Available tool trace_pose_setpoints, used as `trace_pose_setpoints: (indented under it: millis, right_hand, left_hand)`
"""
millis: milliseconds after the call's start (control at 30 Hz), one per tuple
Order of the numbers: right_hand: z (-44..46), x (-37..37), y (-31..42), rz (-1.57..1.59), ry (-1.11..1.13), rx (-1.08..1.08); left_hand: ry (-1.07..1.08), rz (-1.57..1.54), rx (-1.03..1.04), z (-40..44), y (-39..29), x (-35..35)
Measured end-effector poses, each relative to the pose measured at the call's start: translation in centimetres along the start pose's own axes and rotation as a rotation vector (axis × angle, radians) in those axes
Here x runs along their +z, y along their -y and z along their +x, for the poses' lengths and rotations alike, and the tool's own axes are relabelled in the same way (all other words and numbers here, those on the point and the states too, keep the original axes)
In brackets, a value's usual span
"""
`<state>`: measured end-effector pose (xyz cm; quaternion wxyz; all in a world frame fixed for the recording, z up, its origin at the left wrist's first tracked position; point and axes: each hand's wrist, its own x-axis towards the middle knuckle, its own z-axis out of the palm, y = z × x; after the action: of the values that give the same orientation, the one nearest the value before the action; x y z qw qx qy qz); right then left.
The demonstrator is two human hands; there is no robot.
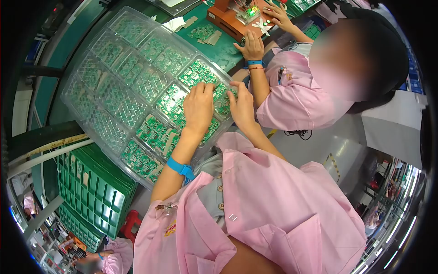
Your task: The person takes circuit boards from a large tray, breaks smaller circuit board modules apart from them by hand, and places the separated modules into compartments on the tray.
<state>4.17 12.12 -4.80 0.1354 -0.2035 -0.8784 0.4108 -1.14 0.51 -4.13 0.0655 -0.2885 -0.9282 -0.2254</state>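
Observation:
A large clear plastic compartment tray lies tilted across the view, its cells holding many green circuit boards. My left hand, with a blue wrist strap on its arm, is over the near right cells. Its fingers are curled downward, and whatever lies under the fingertips is hidden. Beside it, at the tray's right edge, my right hand has thumb and forefinger closed around the edge of a green circuit board. Some boards have tan strips among them.
A co-worker in pink sits close on the right, hands at an orange fixture with a green light. Loose boards lie on the green bench mat. Green crates are stacked at the lower left, near a red stool.

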Motion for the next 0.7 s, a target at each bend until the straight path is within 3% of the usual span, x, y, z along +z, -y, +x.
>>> trace_pose_setpoints:
  millis: [100,267,467,600,700]
  right_hand:
    - [-0.7,1.1,0.1,-0.147,-0.139,-0.116]
    - [-2.0,0.4,2.1,-0.566,-0.117,-0.193]
    - [-0.5,-1.2,2.2,-0.572,0.058,-0.197]
    - [1.6,-1.0,1.1,-0.522,0.055,-0.447]
    - [2.3,-0.8,1.0,-0.565,0.100,-0.474]
  left_hand:
    - [-0.075,-0.017,0.102,0.3,0.0,-0.3]
    - [-0.068,-0.009,0.095,-0.1,0.5,0.2]
    - [0.038,0.144,0.051,-0.7,-0.6,-0.3]
    - [0.074,0.160,-0.054,-0.5,-1.1,0.1]
    - [0.071,0.152,-0.101,-0.5,-1.4,0.0]
